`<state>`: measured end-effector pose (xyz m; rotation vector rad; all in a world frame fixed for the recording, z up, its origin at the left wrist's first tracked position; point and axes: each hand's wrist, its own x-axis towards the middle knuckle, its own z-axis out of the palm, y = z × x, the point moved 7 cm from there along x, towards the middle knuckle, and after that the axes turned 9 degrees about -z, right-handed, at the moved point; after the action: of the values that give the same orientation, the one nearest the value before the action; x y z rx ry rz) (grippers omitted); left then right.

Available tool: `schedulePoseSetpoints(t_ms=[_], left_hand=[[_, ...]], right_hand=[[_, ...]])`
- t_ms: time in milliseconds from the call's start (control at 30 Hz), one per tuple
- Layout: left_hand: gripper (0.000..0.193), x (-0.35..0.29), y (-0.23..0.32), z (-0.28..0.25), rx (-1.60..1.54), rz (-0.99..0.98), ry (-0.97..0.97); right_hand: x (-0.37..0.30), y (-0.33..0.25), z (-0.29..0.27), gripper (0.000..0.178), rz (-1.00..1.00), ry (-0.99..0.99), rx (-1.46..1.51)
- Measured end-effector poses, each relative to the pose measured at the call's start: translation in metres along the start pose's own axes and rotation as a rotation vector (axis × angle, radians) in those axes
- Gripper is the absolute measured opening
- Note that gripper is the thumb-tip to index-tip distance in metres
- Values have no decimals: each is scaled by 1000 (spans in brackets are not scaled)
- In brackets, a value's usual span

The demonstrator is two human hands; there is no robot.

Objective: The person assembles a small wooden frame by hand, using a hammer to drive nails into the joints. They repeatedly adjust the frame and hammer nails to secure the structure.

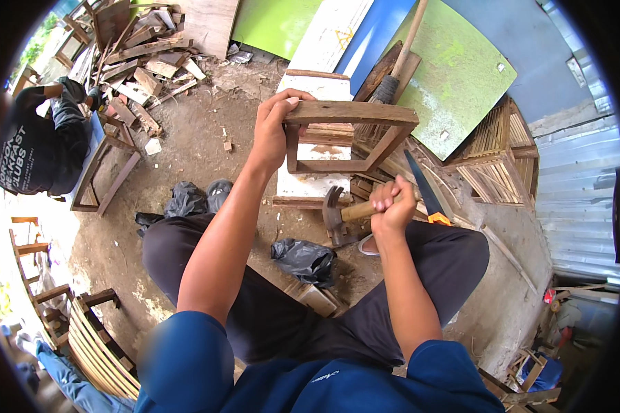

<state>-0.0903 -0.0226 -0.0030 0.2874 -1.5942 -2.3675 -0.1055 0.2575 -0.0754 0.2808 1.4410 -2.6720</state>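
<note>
The frame [351, 112] is brown, the hammer handle [358, 210] tan.

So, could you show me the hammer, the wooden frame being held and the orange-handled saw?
Hammer [357, 210]: head view, on its wooden handle.
Wooden frame [351, 112]: head view, on its upper bar.
Orange-handled saw [424, 183]: head view, on its dark blade.

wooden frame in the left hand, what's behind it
Through the opening of the wooden frame you see part of a white board and brown wood across it. Whatever lies directly behind the frame's bars and the left hand is covered.
</note>
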Motion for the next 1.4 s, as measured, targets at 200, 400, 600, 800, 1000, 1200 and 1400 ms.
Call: schedulePoseSetpoints(t_ms=[200,400,600,800,1000,1200,1400], left_hand=[[34,1,-1,1,5,-14,-3],[35,-3,0,2,-4,-25,-12],[35,-4,-1,3,-22,-33,-26],[34,0,-5,-4,-6,-12,22],[39,6,-8,-4,-16,-13,12],[37,4,-6,-4,-32,-35,17],[36,1,-5,-4,-46,-49,1]], right_hand=[[22,25,-36,35,148,454,286],[38,-6,-52,38,112,418,289],[31,-73,-54,45,-35,135,-33],[25,8,-117,48,-150,363,-503],[35,119,-188,45,22,441,-401],[20,171,-215,38,331,640,-111],[22,130,-182,20,-2,361,-844]])
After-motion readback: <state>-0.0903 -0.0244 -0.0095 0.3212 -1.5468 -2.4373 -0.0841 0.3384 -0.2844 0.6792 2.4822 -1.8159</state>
